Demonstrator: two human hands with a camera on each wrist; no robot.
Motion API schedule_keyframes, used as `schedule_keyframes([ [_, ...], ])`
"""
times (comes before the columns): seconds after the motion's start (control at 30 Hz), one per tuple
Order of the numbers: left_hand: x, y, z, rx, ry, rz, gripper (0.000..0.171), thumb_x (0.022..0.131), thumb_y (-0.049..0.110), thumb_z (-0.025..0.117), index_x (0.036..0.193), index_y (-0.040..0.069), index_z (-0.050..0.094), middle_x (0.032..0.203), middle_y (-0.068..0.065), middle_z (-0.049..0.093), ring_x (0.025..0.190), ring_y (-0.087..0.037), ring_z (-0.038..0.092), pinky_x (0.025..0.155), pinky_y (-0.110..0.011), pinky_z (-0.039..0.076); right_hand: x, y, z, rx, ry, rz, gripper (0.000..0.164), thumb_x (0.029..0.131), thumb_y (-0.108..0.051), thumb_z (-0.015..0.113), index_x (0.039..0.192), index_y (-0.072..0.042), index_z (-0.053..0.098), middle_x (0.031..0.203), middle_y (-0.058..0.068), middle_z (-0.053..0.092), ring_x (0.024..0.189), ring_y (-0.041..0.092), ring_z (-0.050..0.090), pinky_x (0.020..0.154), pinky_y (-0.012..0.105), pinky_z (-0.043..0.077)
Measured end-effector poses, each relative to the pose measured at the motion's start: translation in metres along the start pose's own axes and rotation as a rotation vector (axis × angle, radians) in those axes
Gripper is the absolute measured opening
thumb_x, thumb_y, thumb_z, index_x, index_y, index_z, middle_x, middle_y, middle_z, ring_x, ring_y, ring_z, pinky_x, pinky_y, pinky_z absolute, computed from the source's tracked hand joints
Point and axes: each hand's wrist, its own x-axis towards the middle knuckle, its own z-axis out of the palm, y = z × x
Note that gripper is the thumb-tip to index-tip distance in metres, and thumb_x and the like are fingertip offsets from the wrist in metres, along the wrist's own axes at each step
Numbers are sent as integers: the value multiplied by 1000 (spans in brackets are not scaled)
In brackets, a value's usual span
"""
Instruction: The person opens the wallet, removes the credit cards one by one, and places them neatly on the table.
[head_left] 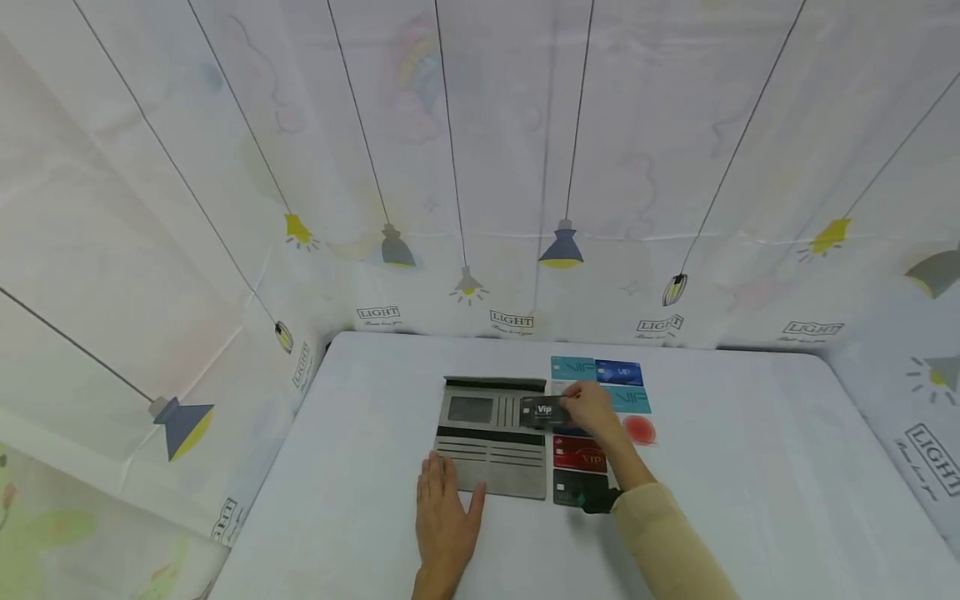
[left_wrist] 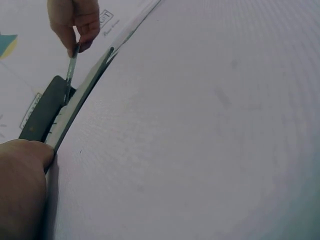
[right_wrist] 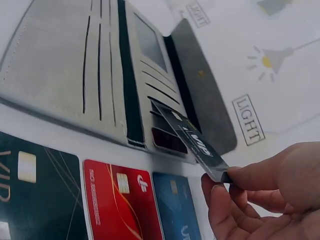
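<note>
A grey wallet (head_left: 491, 473) lies unfolded on the white table, with rows of card slots and a clear window. My right hand (head_left: 591, 408) pinches a black VIP card (right_wrist: 192, 140) by one end between thumb and fingers. The card's far end meets the wallet's upper-half slots (right_wrist: 159, 82), tilted up from them; how deep it sits I cannot tell. On the wallet's lower left edge rests my left hand (head_left: 447, 517), its fingers straight. In the left wrist view, that hand's thumb touches the edge, and the card (left_wrist: 71, 72) stands steeply above the wallet.
Right of the wallet, cards lie in two columns: a red card (head_left: 579, 455), a dark green card (right_wrist: 40, 185), a blue card (head_left: 619, 372), a teal card (head_left: 573, 367) and one with a red circle (head_left: 639, 429). A patterned cloth wall (head_left: 480, 167) rises behind the table (head_left: 750, 467).
</note>
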Motion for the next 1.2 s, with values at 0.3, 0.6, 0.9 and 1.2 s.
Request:
schedule_keyframes([
  [0.3, 0, 1, -2, -4, 5, 17, 78, 95, 53, 62, 146, -4, 46, 158, -23, 36, 149, -39, 34, 120, -53, 32, -12, 20, -15, 13, 93, -7, 31, 101, -17, 58, 122, 5, 61, 108, 23, 64, 81, 23, 66, 71, 33, 62],
  [0.6, 0, 2, -2, -5, -16, 3, 78, 95, 53, 61, 147, -3, 45, 160, -22, 35, 150, -38, 31, 122, -52, 30, -34, 46, -39, 1, 210, -27, 31, 99, -19, 64, 113, 8, 67, 93, 21, 72, 64, 14, 68, 59, 27, 59],
  [0.9, 0, 1, -1, -7, -37, -8, 78, 96, 53, 60, 148, -3, 44, 161, -21, 32, 152, -37, 28, 123, -51, 27, -59, 75, -68, -3, 217, 83, 33, 100, -18, 60, 114, 11, 65, 90, 20, 70, 64, 15, 63, 56, 24, 55],
  [1.2, -1, -1, 1, -6, -5, 13, 77, 96, 53, 60, 146, -4, 46, 160, -22, 35, 150, -38, 31, 122, -53, 29, -72, 101, -80, -51, 241, 119, 33, 100, -18, 59, 112, 12, 66, 85, 18, 69, 65, 17, 59, 53, 26, 49],
])
